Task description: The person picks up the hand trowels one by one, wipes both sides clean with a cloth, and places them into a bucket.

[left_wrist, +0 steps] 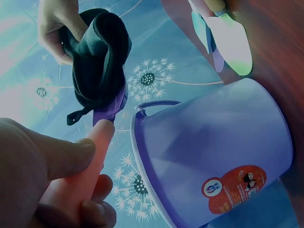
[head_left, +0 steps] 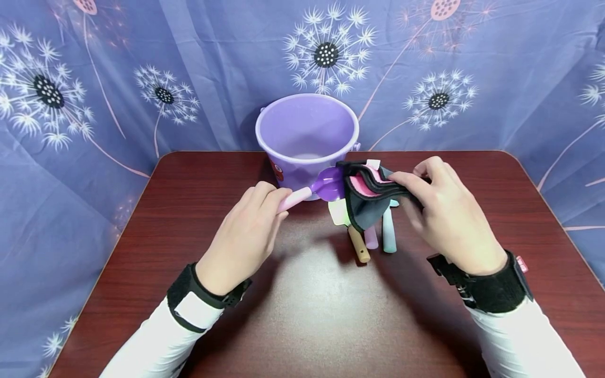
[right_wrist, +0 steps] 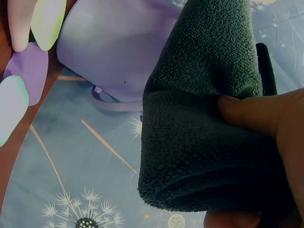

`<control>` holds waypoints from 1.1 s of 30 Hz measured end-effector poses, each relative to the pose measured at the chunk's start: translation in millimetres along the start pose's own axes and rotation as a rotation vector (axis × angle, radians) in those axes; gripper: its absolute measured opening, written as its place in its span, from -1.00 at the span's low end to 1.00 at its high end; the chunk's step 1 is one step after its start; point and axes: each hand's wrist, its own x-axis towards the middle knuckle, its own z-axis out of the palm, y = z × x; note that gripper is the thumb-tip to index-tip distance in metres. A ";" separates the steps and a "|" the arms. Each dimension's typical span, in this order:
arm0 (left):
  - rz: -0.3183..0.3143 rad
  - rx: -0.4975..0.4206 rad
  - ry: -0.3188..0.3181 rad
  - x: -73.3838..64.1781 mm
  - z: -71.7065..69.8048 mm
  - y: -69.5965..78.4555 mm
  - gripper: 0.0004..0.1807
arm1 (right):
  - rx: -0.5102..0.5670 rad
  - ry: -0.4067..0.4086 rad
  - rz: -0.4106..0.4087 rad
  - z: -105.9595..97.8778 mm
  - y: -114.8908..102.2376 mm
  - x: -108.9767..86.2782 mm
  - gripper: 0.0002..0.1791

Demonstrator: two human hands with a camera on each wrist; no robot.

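Note:
My left hand (head_left: 246, 231) grips the pale pink handle of a small shovel with a purple blade (head_left: 326, 185). The thumb lies along the handle in the left wrist view. My right hand (head_left: 444, 207) pinches a folded dark grey cloth (head_left: 371, 210) with pink showing between its layers. In the right wrist view the cloth (right_wrist: 199, 142) looks fuzzy, with the thumb pressed on its near face. The cloth meets the blade in front of the bucket and hides the blade's far end.
A purple bucket (head_left: 295, 176) stands upright at the table's back edge, a red sticker on its side. Under the cloth, on the brown table (head_left: 307, 315), lie a yellow-green tool with a wooden handle (head_left: 358, 244), a purple handle (head_left: 371, 239) and a light blue handle (head_left: 388, 231).

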 end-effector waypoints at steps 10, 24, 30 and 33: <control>-0.063 -0.031 0.024 -0.4 -3.7 -1.8 -0.70 | 0.017 0.075 0.132 -13.4 8.8 -0.3 -0.59; -0.204 -0.239 0.001 0.2 -6.5 -3.3 -0.71 | 0.051 0.175 0.191 -27.7 1.9 3.3 -0.63; -0.277 -0.342 -0.068 0.7 -10.0 -3.2 -0.71 | 0.049 0.195 0.149 -31.3 -2.4 6.4 -0.63; -0.300 -0.377 -0.101 1.2 -12.3 -1.5 -0.70 | 0.048 0.221 0.115 -32.1 -4.7 8.5 -0.67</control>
